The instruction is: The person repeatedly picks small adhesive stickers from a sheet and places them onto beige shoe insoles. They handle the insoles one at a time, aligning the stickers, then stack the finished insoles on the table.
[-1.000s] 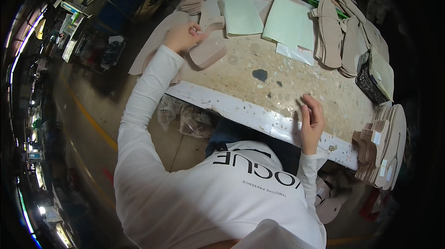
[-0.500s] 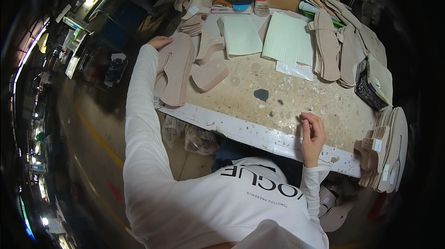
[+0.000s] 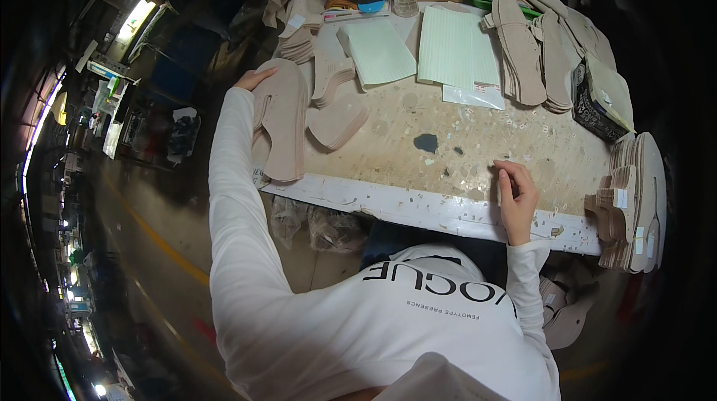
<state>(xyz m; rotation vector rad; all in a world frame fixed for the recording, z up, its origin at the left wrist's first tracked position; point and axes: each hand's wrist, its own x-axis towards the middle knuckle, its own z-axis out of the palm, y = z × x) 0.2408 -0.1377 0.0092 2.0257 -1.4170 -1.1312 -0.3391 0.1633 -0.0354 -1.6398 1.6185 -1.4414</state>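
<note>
My left hand (image 3: pixel 256 78) is at the rounded far end of the stack (image 3: pixel 285 121), on the left side of the table (image 3: pixel 396 128). My fingertips lie against its rim; how tightly they close there I cannot tell. The stack's long axis runs from the table's front edge toward its back, the rounded end pointing away from me and the other end at the front edge. My right hand (image 3: pixel 517 196) is over the table's front, right of its middle, fingers loosely curled, thumb a narrow gap from them, nothing visible between. Green sheets (image 3: pixel 457 46) lie toward the table's back.
</note>
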